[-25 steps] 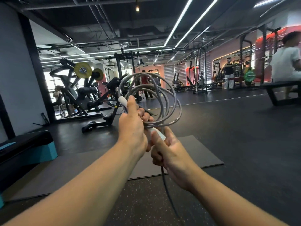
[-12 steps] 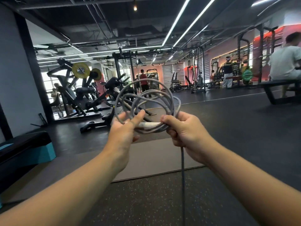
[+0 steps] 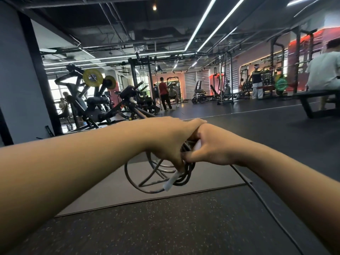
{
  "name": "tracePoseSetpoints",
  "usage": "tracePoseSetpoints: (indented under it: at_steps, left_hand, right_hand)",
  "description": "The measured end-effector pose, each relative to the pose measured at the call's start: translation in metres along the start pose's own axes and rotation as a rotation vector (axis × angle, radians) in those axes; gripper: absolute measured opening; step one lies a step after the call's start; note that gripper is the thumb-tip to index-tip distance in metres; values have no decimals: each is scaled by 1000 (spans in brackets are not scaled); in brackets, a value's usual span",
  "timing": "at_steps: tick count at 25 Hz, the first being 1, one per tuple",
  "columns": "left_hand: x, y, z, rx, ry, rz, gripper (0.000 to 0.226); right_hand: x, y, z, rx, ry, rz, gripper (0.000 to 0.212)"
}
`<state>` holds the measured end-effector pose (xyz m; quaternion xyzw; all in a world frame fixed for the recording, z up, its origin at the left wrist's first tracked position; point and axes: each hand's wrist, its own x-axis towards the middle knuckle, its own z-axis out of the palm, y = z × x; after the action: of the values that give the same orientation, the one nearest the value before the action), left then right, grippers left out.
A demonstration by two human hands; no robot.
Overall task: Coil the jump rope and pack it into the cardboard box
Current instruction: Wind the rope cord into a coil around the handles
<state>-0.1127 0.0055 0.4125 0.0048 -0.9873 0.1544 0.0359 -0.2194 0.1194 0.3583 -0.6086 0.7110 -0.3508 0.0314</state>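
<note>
Jump rope gathered in loose grey loops, hanging below both hands above the near right part of the grey mat. One white handle pointing down and leftward out of the bundle; a second white piece just visible at the right hand. Loose tail trailing right and toward the near floor, not yet coiled. Left hand closed over the top of the loops, fingers curled down around them. Right hand pressed against it, closed on the handle end. Cardboard box nowhere in view. Likely next: drawing in the tail.
</note>
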Motion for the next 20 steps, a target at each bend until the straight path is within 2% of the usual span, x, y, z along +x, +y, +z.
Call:
tracePoseSetpoints:
  at_steps: [3,7,11,13,15,18,20]
  left_hand:
    - [-1,-5,11,-370,-97,-31,81]
    - [-9,-4,36,-558,-17,-25,42]
    - [-14,-6,37,-558,-20,-108,37]
    - [-15,-7,38,-584,-71,-93,35]
    - [-18,-7,41,-639,-90,-80,30]
    - [-25,-14,41,-731,-31,-102,26]
    - [-33,-20,37,-881,82,-129,20]
  right_hand:
    - [-4,0,-5,-94,-44,-24,13]
    - [-12,5,-6,-44,-136,-11,10]
    - [-16,12,-1,80,-162,43,33]
    - [-19,14,-2,240,-156,59,44]
    - [-18,15,-2,277,-138,49,50]
    - [-18,20,-7,212,-51,38,50]
    - [-21,28,-14,235,47,60,45]
